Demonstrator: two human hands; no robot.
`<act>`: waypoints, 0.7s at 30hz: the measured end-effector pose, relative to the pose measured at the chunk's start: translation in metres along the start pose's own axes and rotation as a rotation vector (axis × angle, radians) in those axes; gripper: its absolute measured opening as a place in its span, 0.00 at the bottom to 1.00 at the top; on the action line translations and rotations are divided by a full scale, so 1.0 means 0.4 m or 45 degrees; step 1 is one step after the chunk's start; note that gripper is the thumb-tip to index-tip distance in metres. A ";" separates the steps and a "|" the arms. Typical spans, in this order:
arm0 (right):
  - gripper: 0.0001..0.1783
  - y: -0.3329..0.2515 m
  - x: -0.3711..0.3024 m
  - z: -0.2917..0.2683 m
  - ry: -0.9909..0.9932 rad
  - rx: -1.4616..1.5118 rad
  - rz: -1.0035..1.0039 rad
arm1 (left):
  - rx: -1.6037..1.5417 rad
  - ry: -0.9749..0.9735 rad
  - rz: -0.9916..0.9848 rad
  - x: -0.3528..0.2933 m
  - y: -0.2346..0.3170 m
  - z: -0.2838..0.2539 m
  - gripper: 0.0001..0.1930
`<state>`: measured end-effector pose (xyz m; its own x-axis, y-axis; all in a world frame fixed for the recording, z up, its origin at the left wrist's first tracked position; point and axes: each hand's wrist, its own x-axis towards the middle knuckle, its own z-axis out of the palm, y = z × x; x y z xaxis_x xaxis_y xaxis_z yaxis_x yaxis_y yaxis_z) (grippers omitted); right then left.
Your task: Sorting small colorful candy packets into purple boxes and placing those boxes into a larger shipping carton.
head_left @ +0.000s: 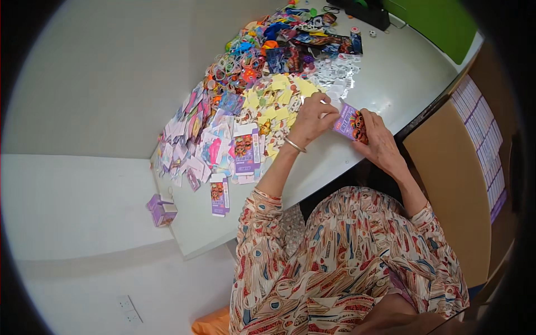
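Note:
My right hand [382, 142] grips a small purple cardboard box [352, 124] with a colourful cartoon picture, above the table's near edge. At the box's left end, my left hand [314, 120] has its thumb and fingers pinched together; whatever they hold is too small to make out. A pale flap seems to stick up from that end of the box. Just left of my left hand lies a heap of yellow paper pieces and small printed stickers [279, 100]. Flattened purple boxes [247, 151] lie farther left, with another flat box [219, 195] near the table's edge.
Piles of colourful small toys and bands [240, 61] run along the wall, with printed cards [190, 120] at their left. Clear little packets [338, 72] lie beyond my hands. A black tape dispenser [368, 14] stands far back. At right, a large carton [446, 167] holds rows of packed boxes [483, 139].

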<state>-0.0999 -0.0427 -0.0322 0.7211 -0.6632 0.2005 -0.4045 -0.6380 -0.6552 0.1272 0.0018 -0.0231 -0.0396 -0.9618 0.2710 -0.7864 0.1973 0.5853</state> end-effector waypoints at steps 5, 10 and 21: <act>0.43 -0.003 0.011 0.017 -0.079 0.074 0.061 | -0.411 0.136 -0.330 -0.029 -0.047 -0.062 0.10; 0.43 -0.022 0.015 0.015 -0.068 0.086 0.038 | 0.478 0.617 -0.559 -0.122 -0.363 -0.287 0.18; 0.42 -0.028 0.012 0.022 -0.053 0.031 0.060 | 1.004 0.513 -0.974 -0.195 -0.547 -0.338 0.25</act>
<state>-0.0871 -0.0353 -0.0302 0.7243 -0.6754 0.1390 -0.4255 -0.5964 -0.6806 0.3856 0.0591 -0.0689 0.6970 -0.6211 0.3584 -0.6907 -0.7157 0.1029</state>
